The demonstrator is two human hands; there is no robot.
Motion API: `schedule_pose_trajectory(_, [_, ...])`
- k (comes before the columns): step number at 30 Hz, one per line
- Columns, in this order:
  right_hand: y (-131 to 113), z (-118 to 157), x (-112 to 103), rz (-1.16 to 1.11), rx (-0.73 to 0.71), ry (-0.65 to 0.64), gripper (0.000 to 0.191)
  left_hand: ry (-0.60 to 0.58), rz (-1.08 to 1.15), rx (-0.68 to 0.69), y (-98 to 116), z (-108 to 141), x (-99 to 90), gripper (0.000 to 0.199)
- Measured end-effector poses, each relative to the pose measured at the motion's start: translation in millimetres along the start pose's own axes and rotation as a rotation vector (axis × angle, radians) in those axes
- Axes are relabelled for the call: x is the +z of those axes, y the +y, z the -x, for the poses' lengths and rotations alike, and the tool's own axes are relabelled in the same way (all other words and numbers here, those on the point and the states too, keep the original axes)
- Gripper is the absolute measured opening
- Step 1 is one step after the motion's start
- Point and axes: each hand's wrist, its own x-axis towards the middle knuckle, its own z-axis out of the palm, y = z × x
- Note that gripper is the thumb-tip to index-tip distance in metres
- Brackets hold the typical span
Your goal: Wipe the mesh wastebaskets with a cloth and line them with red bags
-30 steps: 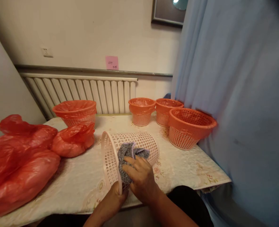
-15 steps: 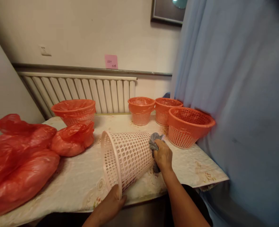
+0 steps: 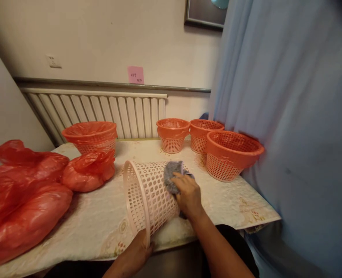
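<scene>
A pale pink perforated plastic wastebasket (image 3: 155, 189) lies on its side on the table, its mouth turned to the left. My left hand (image 3: 137, 249) grips the near lower part of its rim, with some fingers hidden inside. A grey cloth (image 3: 173, 175) is pressed against the basket's upper side by my right hand (image 3: 188, 193), whose fingers are closed over it. Part of the cloth hangs below that hand, near the basket's base, and the base itself is mostly covered.
Red-lined baskets stand at the back: one left (image 3: 91, 135), two centre-right (image 3: 173, 135) (image 3: 205, 133), and a wider one (image 3: 231, 154) by the blue curtain (image 3: 292, 116). Filled red plastic bags (image 3: 28, 200) occupy the left side of the patterned tablecloth (image 3: 95, 227). A radiator (image 3: 109, 112) runs behind.
My right hand has slid the cloth leftward, from near the basket's base onto the middle of its side. The left hand keeps its grip on the rim, and the basket has barely moved.
</scene>
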Motion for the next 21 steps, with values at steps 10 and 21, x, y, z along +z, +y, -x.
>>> schedule_pose_trajectory(10, [71.0,6.1,-1.7,0.228,0.387,-0.047,0.030,-0.080,0.067,-0.017,24.3,1.2,-9.8,0.062])
schedule_pose_trajectory(21, [43.4,4.8,1.5,-0.042,0.273,-0.037,0.039,0.089,0.542,0.088,68.9,-28.8,-12.7,0.060])
